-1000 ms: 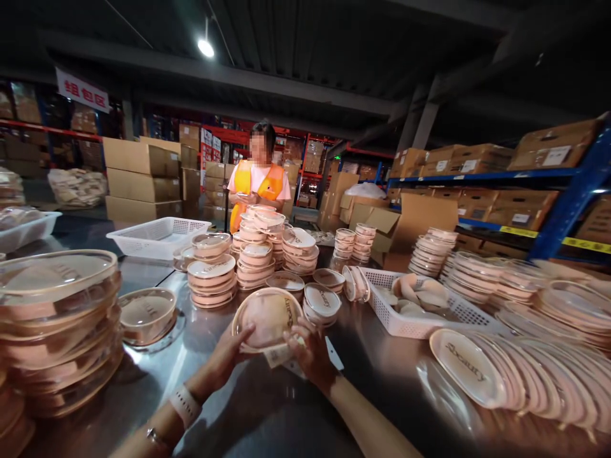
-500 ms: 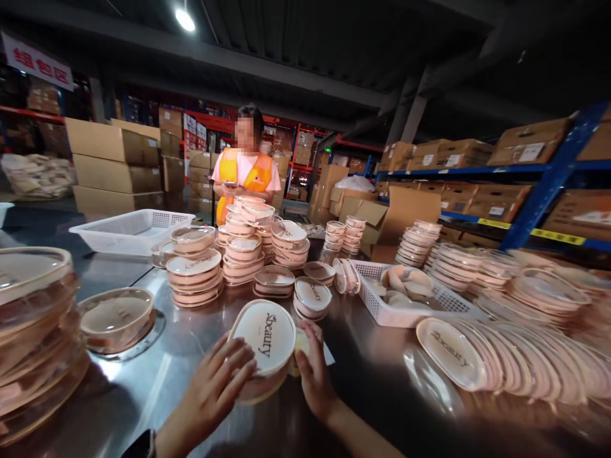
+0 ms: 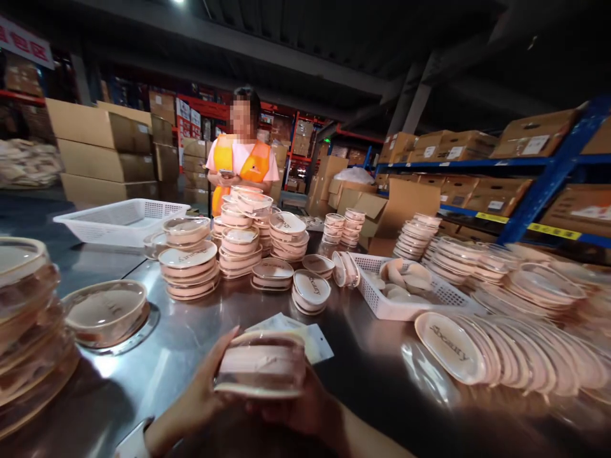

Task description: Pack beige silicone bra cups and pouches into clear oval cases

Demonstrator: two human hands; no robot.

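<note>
Both hands hold one clear oval cosmetic pouch (image 3: pixel 261 366) with cream piping and pink contents, tipped so its side wall faces me. My left hand (image 3: pixel 212 374) is closed around its left end, thumb near the upper edge. My right hand (image 3: pixel 308 394) grips the right end from below, its fingers partly hidden in shadow. Just beyond the pouch, a flat pale card or packet (image 3: pixel 317 342) with a yellowish patch lies on the metal table (image 3: pixel 191 334). Farther on, a similar pouch (image 3: pixel 311 289) marked "beauty" rests on another.
Stacked pouches (image 3: pixel 188 270) stand ahead, with a tall stack (image 3: pixel 26 337) at left. To the right are a white basket (image 3: pixel 382 308) of pale pieces and a leaning row of pouches (image 3: pixel 451 350). Another white basket (image 3: pixel 95 232) sits left. A person in an orange vest (image 3: pixel 243 159) stands across.
The pouch has been lifted and tipped from its top face to its side, nearer to me. My right hand has moved from beside it onto it. The pale card now shows more.
</note>
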